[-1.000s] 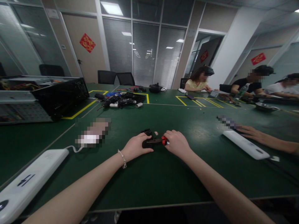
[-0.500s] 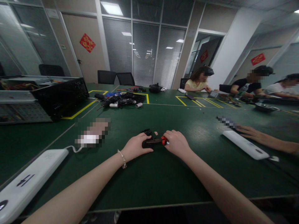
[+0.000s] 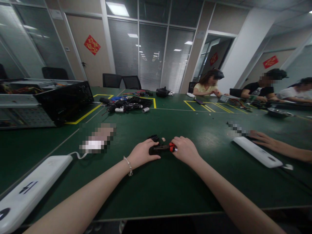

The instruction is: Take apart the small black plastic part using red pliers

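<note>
My right hand [image 3: 187, 150] is closed around the red handles of a pair of pliers [image 3: 162, 147], whose dark jaws point left. The jaw tips reach a black object [image 3: 152, 149] under the fingers of my left hand [image 3: 142, 152]. That hand grips the black object against the table, thumb stretched along its near side; its exact kind is hard to make out. Just beyond the pliers lies a small pale scrap [image 3: 163, 139]. A beaded bracelet [image 3: 128, 166] circles my left wrist.
On the left are an opened computer case [image 3: 65, 104], a blurred-out phone [image 3: 98, 138] and a white power bank [image 3: 36, 185]. A pile of tools [image 3: 126, 104] lies farther back. Another white power bank [image 3: 257, 152] and a co-worker's hand [image 3: 264, 139] are at right. Several people sit beyond.
The view has shifted very slightly. Both hands, the pliers and the black object keep the same positions relative to each other.
</note>
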`<state>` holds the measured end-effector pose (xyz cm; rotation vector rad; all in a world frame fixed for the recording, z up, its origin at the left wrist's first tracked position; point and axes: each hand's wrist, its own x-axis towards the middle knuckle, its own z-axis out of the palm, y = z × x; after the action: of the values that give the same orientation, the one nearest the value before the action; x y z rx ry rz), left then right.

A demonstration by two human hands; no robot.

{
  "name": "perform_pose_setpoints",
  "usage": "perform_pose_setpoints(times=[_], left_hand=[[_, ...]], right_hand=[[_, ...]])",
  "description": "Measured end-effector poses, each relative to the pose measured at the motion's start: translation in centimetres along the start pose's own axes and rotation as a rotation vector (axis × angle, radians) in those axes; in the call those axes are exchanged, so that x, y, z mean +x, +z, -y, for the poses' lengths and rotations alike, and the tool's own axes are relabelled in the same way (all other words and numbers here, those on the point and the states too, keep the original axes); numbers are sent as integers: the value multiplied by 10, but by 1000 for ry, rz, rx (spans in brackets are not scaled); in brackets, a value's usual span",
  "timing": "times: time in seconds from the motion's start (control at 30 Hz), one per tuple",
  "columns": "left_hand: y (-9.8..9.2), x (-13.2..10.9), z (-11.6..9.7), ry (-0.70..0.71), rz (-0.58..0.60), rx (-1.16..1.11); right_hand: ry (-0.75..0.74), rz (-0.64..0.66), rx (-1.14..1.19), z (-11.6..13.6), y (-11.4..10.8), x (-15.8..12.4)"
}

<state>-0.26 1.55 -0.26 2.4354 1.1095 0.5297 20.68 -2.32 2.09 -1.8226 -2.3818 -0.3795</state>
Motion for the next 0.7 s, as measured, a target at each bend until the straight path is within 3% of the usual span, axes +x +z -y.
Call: perform_pose_setpoints(times=[0.7], left_hand=[[0, 0, 0, 32, -22, 8]], right_hand=[[-16, -15, -9, 0, 0, 0]])
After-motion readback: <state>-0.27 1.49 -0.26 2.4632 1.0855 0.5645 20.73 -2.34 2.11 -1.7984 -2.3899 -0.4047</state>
